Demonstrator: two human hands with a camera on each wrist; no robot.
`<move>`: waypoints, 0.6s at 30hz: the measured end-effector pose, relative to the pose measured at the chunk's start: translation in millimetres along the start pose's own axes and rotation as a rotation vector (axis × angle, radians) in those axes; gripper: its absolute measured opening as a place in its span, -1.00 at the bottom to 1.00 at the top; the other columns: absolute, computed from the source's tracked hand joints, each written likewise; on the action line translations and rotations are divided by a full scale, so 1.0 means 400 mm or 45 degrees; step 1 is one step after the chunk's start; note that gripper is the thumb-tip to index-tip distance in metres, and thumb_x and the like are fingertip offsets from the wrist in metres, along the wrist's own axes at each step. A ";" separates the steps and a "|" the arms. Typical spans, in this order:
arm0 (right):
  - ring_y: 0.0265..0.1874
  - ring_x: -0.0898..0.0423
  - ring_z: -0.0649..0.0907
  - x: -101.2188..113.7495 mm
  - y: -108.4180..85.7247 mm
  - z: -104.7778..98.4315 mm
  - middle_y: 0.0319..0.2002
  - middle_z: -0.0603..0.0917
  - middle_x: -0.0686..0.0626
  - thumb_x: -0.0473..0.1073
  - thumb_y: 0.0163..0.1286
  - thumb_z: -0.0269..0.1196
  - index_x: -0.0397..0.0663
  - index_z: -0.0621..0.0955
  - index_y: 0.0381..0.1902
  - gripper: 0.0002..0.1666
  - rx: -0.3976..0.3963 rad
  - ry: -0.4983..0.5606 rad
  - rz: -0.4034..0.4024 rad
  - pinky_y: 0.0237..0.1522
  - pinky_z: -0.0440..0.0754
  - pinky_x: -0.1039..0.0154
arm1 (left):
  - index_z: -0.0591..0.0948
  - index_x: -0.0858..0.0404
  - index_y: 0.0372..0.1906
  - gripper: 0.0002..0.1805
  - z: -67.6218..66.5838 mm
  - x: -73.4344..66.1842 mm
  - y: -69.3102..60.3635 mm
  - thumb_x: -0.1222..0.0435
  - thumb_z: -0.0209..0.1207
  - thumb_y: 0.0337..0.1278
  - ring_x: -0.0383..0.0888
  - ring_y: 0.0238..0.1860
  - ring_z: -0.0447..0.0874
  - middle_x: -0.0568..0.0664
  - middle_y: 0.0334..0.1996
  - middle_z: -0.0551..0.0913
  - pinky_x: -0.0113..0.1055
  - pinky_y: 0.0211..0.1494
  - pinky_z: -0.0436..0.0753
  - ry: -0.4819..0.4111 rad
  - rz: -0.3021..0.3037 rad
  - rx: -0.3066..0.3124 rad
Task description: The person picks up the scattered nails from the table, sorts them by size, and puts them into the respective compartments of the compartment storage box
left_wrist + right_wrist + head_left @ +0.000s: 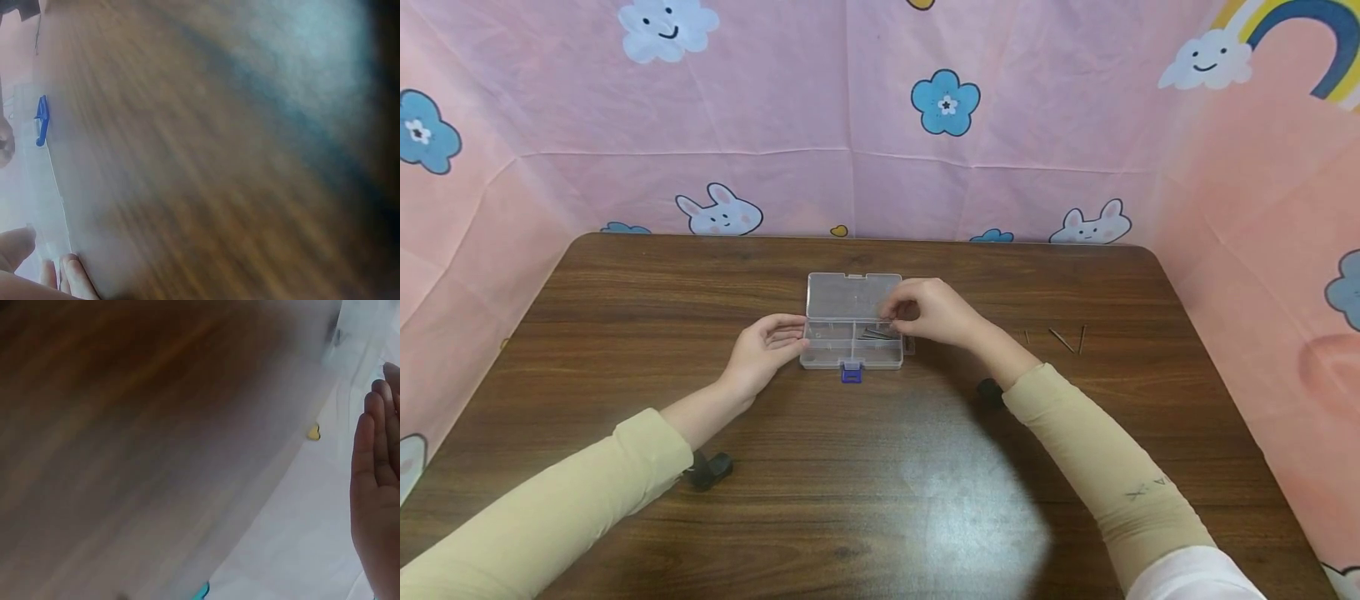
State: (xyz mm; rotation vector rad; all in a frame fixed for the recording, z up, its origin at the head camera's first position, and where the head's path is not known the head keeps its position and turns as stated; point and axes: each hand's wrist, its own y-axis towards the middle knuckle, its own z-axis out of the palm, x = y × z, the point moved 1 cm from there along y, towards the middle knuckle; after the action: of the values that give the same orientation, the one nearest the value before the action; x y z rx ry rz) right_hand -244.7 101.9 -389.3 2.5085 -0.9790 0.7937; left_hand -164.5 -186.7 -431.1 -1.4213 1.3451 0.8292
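Note:
A clear plastic compartment box (827,354) stands on the table with its lid (842,296) raised at the back and a blue latch (851,373) at the front. Several thin grey metal pieces, like nails (874,334), lie in its rear right compartment. My left hand (758,354) rests against the box's left side, fingers nearly straight. Over the rear right compartment, my right hand (936,312) has its thumb and index fingertips close together. Whether a thin piece is between them is hidden. The right wrist view shows its other fingers (364,447) extended side by side.
To the right of the box lie a few loose thin metal pieces (1062,340) on the brown wooden table (820,475). A pink patterned cloth (790,100) hangs behind and at both sides. Black wrist camera parts (709,471) show under the sleeves.

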 end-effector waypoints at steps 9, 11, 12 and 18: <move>-0.10 -0.05 0.78 -0.036 -0.061 -0.065 -0.15 0.82 -0.13 -0.40 0.37 0.42 -0.23 0.80 -0.11 -0.85 -0.099 0.052 0.087 -0.01 0.84 0.07 | 0.49 0.46 0.41 -0.49 -0.001 -0.002 0.002 0.40 0.26 0.46 0.21 0.40 0.56 0.38 0.37 0.56 -0.76 0.14 0.61 -0.004 0.002 -0.010; -0.09 -0.05 0.77 -0.048 -0.077 -0.080 -0.13 0.83 -0.14 -0.39 0.38 0.43 -0.25 0.79 -0.09 -0.84 -0.110 0.060 0.117 -0.03 0.85 0.07 | 0.49 0.46 0.41 -0.49 -0.001 -0.003 0.001 0.40 0.26 0.46 0.21 0.40 0.56 0.38 0.37 0.56 -0.76 0.14 0.60 0.004 0.004 -0.012; -0.10 -0.05 0.77 -0.053 -0.085 -0.087 -0.12 0.83 -0.14 -0.39 0.38 0.43 -0.25 0.79 -0.08 -0.83 -0.116 0.066 0.135 -0.04 0.84 0.06 | 0.49 0.46 0.41 -0.49 -0.001 -0.004 0.000 0.41 0.26 0.46 0.20 0.41 0.56 0.37 0.37 0.56 -0.77 0.13 0.60 0.000 -0.003 -0.012; -0.07 -0.04 0.77 -0.081 -0.139 -0.130 -0.09 0.83 -0.15 -0.39 0.38 0.43 -0.27 0.79 -0.06 -0.82 -0.153 0.094 0.226 -0.03 0.84 0.03 | 0.49 0.46 0.41 -0.49 0.001 -0.009 -0.002 0.40 0.26 0.46 0.22 0.41 0.56 0.39 0.37 0.56 -0.78 0.13 0.59 -0.001 -0.001 -0.015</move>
State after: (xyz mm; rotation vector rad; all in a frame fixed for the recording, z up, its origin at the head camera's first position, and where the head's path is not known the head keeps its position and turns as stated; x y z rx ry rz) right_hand -245.1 183.2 -373.3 2.2977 -1.1991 0.8459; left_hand -164.1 -185.1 -427.5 -1.4302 1.3411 0.8384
